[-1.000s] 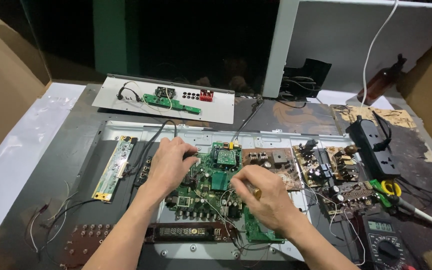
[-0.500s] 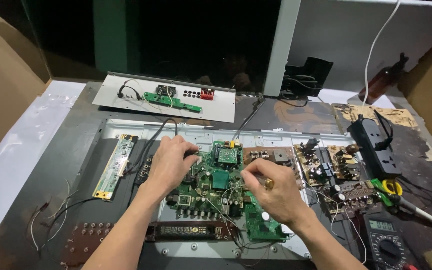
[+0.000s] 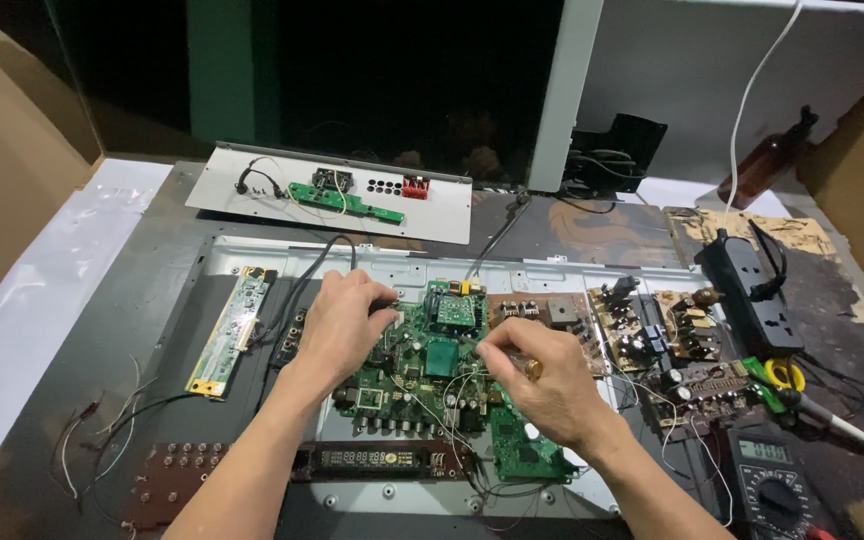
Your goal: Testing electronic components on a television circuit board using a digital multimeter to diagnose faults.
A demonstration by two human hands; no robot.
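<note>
Indoors, cluttered dark workbench [image 3: 92, 330], cardboard walls [image 3: 2, 170]

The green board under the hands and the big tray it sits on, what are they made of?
The green board looks like rigid circuit-board laminate with a glossy green coating; small metal and plastic parts are mounted all over it. The tray looks like thin sheet metal, pale grey and dull, with pressed edges and screw holes. The left hand rests on the board; the right hand pinches something small and brass-coloured, probably metal.
</note>
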